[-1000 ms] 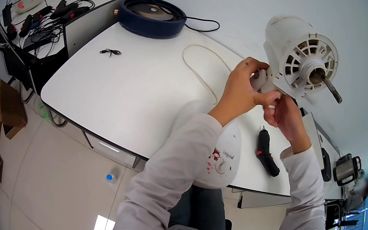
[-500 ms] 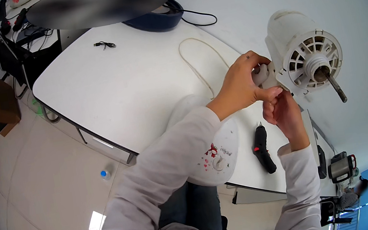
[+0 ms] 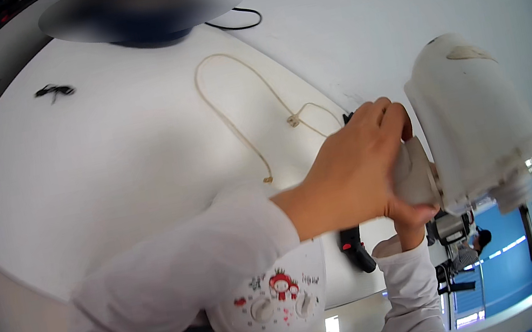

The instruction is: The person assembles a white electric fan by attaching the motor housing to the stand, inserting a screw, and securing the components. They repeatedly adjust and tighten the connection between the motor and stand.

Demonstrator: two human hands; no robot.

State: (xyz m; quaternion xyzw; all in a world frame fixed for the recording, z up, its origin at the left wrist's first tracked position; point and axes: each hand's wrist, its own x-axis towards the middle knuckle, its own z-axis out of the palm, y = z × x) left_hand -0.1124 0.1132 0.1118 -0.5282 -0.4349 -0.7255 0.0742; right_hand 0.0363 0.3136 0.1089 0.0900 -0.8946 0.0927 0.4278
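White plastic fan-motor housing (image 3: 475,122) is jutting out just right of the left hand (image 3: 359,167), which is grasping its neck (image 3: 414,174), fingers curling above and thumb below. The right hand (image 3: 411,235) is pointing upward beneath, mostly hiding behind the left; its hold I cannot tell.

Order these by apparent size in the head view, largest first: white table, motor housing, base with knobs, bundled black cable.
White table
Motor housing and base with knobs: unranked, since the left sleeve partly hides the base
Bundled black cable
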